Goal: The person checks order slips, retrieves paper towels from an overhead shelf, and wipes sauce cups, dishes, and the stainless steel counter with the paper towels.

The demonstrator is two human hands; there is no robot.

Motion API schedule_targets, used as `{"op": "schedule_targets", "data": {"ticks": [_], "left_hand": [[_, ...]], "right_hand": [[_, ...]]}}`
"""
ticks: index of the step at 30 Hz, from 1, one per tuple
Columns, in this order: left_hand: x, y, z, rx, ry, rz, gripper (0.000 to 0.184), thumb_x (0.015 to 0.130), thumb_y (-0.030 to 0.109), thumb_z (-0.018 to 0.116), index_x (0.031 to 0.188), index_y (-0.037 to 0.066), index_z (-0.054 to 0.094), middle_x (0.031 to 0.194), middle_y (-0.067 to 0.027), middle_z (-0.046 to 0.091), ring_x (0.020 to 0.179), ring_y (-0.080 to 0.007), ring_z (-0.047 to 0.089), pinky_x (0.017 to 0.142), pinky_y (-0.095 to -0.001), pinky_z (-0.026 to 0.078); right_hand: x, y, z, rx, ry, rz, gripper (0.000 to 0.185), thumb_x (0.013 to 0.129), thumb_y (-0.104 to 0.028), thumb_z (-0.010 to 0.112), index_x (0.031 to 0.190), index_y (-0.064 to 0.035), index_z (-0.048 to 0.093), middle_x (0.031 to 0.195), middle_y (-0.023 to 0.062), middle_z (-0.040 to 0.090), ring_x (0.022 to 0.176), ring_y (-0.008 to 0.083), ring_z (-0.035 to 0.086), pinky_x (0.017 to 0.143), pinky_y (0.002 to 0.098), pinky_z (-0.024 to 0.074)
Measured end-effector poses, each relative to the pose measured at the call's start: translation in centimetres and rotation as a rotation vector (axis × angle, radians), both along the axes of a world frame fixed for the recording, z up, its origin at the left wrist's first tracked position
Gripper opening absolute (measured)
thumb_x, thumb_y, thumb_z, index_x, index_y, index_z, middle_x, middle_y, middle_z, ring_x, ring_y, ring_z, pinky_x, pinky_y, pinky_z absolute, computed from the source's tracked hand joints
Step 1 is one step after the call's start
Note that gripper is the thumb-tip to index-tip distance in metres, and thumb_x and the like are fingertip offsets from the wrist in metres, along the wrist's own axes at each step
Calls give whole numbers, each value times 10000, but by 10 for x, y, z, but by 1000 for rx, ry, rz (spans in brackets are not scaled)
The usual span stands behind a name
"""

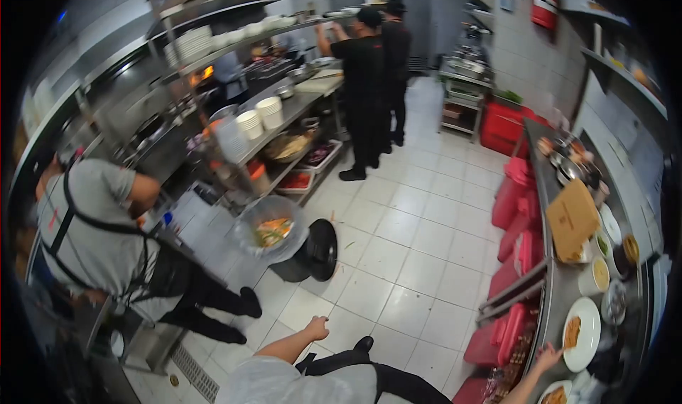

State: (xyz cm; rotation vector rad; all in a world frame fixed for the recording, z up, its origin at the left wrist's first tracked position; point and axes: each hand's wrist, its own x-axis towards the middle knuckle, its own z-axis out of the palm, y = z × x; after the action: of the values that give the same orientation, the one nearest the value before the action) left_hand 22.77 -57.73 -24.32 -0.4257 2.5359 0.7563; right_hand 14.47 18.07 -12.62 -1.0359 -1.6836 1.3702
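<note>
Plate (589, 322), white and oval, lies on the metal bench (551, 306) at the lower right of the frame, with orange-brown food (572, 331) along its left side. My right hand (543, 365) is at the plate's lower-left rim, fingers partly stretched out; I cannot tell whether they pinch the rim or only rest by it. My left hand (315, 327) is well apart from the bench, over the floor at the bottom centre, its fingers curled in and nothing visible in them.

Just below the plate, a second plate (558, 385) with similar food is cut off by the frame's bottom edge. Above my first plate stand a clear container (614, 304) and a white tub (592, 279) with pale yellow contents, and farther up a cardboard box (572, 218) sits tilted. Red bins (506, 336) line the floor beside the bench.

Left of centre, a black bin (290, 268) has a clear liner holding orange and green scraps, its round black lid (324, 250) right beside it. A co-worker in grey (103, 216) bends at the left, and two people in black (364, 84) stand by the shelves at the upper centre.
</note>
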Motion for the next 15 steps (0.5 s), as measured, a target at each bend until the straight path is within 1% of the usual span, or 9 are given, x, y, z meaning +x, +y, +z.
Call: {"op": "schedule_targets", "data": {"ticks": [2, 4, 7, 8, 9, 11, 12, 14, 15], "left_hand": [[4, -5, 14, -1, 9, 65, 537, 711, 130, 573, 1237, 53, 496, 1253, -253, 416, 1132, -393, 469, 987, -400, 396], [1, -21, 26, -14, 11, 105, 535, 717, 90, 556, 1247, 74, 487, 1275, -236, 382, 1140, -390, 468, 979, -403, 406], [-19, -60, 26, -55, 92, 166, 497, 733, 105, 564, 1226, 88, 509, 1256, -224, 411, 1121, -401, 481, 973, -409, 411], [-31, -77, 23, -87, 147, 156, 464, 737, 115, 575, 1197, 84, 531, 1235, -219, 432, 1124, -393, 481, 968, -410, 413], [-47, -94, 30, -120, 200, 147, 431, 741, 126, 585, 1168, 79, 552, 1214, -215, 452, 1128, -384, 480, 962, -410, 416], [-84, -132, 34, -134, 381, 159, 289, 776, 178, 592, 1038, 61, 616, 1089, -196, 540, 1069, -349, 525, 907, -405, 441], [-106, -156, 34, -118, 513, 181, 227, 807, 220, 589, 938, 47, 658, 985, -182, 608, 1006, -321, 571, 858, -400, 463], [-156, -181, 99, -31, 418, 256, 318, 871, 299, 537, 743, 40, 669, 753, -146, 650, 777, -292, 634, 741, -405, 483], [-184, -205, 103, 17, 452, 314, 375, 891, 327, 509, 695, 45, 660, 694, -137, 644, 700, -298, 631, 705, -402, 484]], "right_hand": [[6, 6, -8, 759, -194, -38, 570, 796, -186, 608, 1234, 101, 383, 820, 249, 585, 673, 329, 582, 581, 439, 497], [6, -6, -4, 371, -39, 5, 537, 843, -327, 521, 1129, 123, 461, 875, 260, 585, 763, 360, 573, 671, 456, 491], [-20, 152, -162, -129, 334, 192, 463, 883, -303, 429, 1149, 71, 494, 810, 219, 606, 660, 317, 581, 556, 401, 494], [-6, 85, -109, 14, 95, 136, 454, 889, -300, 420, 1172, 49, 490, 813, 222, 604, 657, 299, 581, 544, 375, 480], [-8, 37, -85, 28, 4, 152, 447, 895, -296, 410, 1195, 27, 486, 816, 224, 603, 654, 281, 581, 531, 349, 467], [-19, -43, -55, -130, -172, 330, 439, 907, -290, 391, 1240, -17, 478, 822, 230, 600, 649, 245, 581, 506, 297, 441], [-24, -126, -18, 287, -82, 144, 364, 900, -231, 445, 1196, -28, 508, 799, 199, 616, 634, 234, 582, 519, 274, 435], [-47, -193, 2, -494, 273, 353, 295, 865, -102, 517, 1156, -61, 527, 714, 114, 621, 543, 201, 563, 459, 248, 413], [-56, -223, -10, -383, 151, 415, 287, 852, -79, 532, 1138, -62, 534, 738, 110, 623, 552, 200, 567, 455, 246, 413]]}}
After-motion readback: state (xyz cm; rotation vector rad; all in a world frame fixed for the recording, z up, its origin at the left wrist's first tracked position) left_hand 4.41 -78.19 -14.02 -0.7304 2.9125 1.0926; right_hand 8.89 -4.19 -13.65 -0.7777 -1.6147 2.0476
